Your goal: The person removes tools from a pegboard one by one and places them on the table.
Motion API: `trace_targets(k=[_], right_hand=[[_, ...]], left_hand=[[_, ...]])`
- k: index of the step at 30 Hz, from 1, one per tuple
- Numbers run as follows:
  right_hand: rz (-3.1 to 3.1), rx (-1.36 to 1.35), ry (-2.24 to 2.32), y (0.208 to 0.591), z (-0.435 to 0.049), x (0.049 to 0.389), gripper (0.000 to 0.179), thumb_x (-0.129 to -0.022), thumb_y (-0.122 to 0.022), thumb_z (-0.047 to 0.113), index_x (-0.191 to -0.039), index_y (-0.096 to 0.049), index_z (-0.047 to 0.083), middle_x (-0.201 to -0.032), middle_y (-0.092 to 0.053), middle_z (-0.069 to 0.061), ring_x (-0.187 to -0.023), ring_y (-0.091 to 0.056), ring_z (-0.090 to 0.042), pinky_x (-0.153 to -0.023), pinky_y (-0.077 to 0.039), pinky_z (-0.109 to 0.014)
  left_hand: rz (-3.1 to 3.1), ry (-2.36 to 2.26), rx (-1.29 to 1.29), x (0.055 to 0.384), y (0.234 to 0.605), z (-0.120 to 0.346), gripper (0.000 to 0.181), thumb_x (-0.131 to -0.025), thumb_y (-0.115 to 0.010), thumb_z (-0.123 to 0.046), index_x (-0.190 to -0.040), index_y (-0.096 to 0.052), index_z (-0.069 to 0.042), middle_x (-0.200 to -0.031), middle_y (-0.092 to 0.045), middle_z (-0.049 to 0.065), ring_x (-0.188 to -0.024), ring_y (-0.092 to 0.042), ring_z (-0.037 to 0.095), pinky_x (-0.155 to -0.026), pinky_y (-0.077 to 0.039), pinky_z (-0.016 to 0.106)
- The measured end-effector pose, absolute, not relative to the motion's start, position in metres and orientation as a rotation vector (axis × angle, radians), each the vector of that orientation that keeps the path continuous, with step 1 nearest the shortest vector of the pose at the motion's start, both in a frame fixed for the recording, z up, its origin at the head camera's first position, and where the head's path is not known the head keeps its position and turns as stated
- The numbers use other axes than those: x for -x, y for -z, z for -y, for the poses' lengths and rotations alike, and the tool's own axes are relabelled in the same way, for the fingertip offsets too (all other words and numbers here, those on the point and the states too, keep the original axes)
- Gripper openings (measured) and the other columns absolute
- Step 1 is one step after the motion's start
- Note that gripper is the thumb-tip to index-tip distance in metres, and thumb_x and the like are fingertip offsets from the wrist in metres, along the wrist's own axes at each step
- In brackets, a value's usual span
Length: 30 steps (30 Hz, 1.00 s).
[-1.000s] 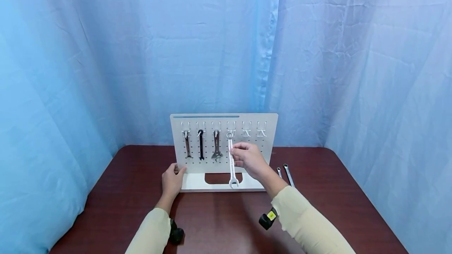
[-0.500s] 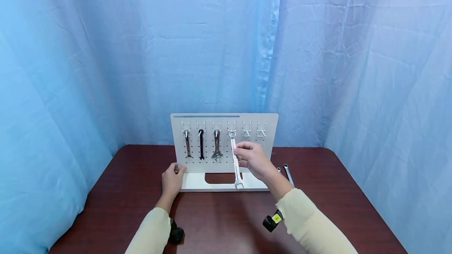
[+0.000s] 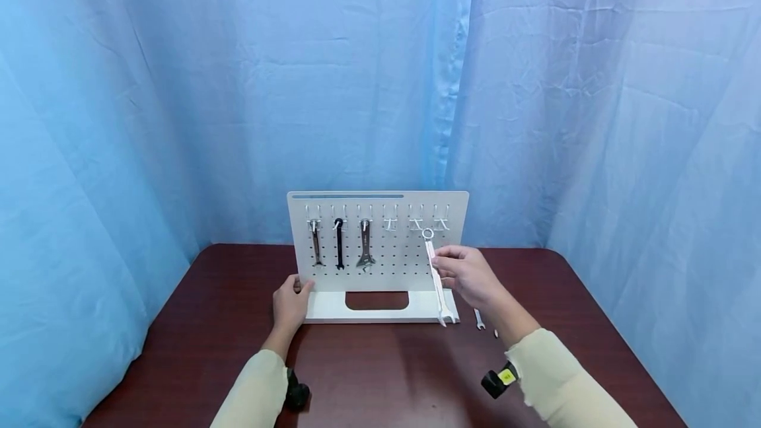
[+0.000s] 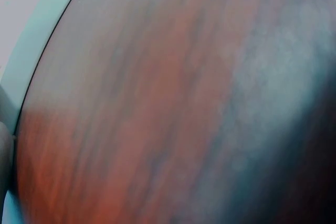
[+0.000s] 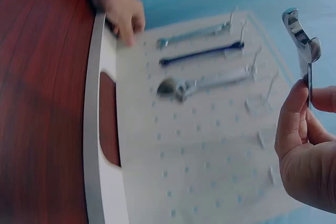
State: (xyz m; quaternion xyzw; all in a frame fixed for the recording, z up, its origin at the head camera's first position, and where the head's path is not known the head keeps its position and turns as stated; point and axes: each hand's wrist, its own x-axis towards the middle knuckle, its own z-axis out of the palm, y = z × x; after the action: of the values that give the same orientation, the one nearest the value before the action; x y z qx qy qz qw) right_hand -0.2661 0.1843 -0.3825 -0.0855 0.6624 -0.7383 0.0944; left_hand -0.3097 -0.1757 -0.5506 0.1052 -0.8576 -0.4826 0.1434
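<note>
My right hand (image 3: 471,276) pinches a silver combination wrench (image 3: 436,276) by its shank, in front of the right side of a white pegboard (image 3: 395,269). The wrench tilts, ring end up and open end down; in the right wrist view its open end (image 5: 303,40) stands beyond the fingers. The ring end is apart from the white hooks. My left hand (image 3: 289,306) grips the pegboard's lower left edge, thumb in front. Along the left hooks hang a silver wrench (image 3: 316,246), a black wrench (image 3: 339,246) and an adjustable wrench (image 3: 365,246).
The pegboard's base has a cut-out slot and stands on a dark red-brown table (image 3: 368,368). Partly hidden behind the right forearm, a small wrench (image 3: 479,321) and another tool's end lie on the table. Blue curtains (image 3: 357,98) surround the table.
My right hand has drawn the combination wrench away from the fourth hook, rightward and toward me. That hook now shows without a wrench. My left hand has stayed put.
</note>
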Motion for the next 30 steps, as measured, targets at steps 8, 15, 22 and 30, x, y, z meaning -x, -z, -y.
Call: trace_targets(k=[8,15,22,30], right_hand=[[-2.018,0.177,2.132,0.391,-0.234,0.266,0.010,-0.099,-0.057,0.000,-0.097,-0.067,0.003,-0.084,-0.063,-0.004,-0.069,-0.060,-0.011,-0.063,-0.054,-0.027],[-2.026,0.124,2.130,0.405,-0.272,0.273,0.012,-0.099,-0.058,0.001,-0.096,-0.069,0.005,-0.084,-0.064,-0.003,-0.068,-0.061,-0.010,-0.064,-0.055,-0.028],[-2.045,-0.002,2.119,0.424,-0.300,0.279,0.010,-0.100,-0.058,0.002,-0.105,-0.066,-0.001,-0.086,-0.064,-0.002,-0.070,-0.062,-0.009,-0.065,-0.056,-0.028],[-2.205,-0.171,1.979,0.451,-0.324,0.292,0.038,-0.102,-0.059,0.010,-0.130,-0.053,-0.014,-0.090,-0.066,0.000,-0.072,-0.061,-0.007,-0.065,-0.054,-0.028]], left_hand=[[2.471,1.406,-0.283,0.311,0.550,0.176,0.042,-0.100,-0.065,-0.028,-0.130,-0.060,0.001,-0.124,-0.063,0.022,-0.117,-0.059,0.034,-0.095,-0.049,0.051],[2.470,1.390,-0.316,0.311,0.551,0.175,0.042,-0.100,-0.066,-0.026,-0.130,-0.060,0.002,-0.125,-0.063,0.022,-0.118,-0.059,0.035,-0.096,-0.048,0.051],[2.467,1.367,-0.327,0.313,0.553,0.174,0.040,-0.099,-0.067,-0.025,-0.129,-0.061,0.001,-0.124,-0.064,0.022,-0.117,-0.059,0.034,-0.097,-0.048,0.051],[2.470,1.355,-0.324,0.314,0.556,0.174,0.040,-0.099,-0.067,-0.026,-0.129,-0.061,0.001,-0.123,-0.064,0.021,-0.116,-0.059,0.034,-0.096,-0.049,0.051]])
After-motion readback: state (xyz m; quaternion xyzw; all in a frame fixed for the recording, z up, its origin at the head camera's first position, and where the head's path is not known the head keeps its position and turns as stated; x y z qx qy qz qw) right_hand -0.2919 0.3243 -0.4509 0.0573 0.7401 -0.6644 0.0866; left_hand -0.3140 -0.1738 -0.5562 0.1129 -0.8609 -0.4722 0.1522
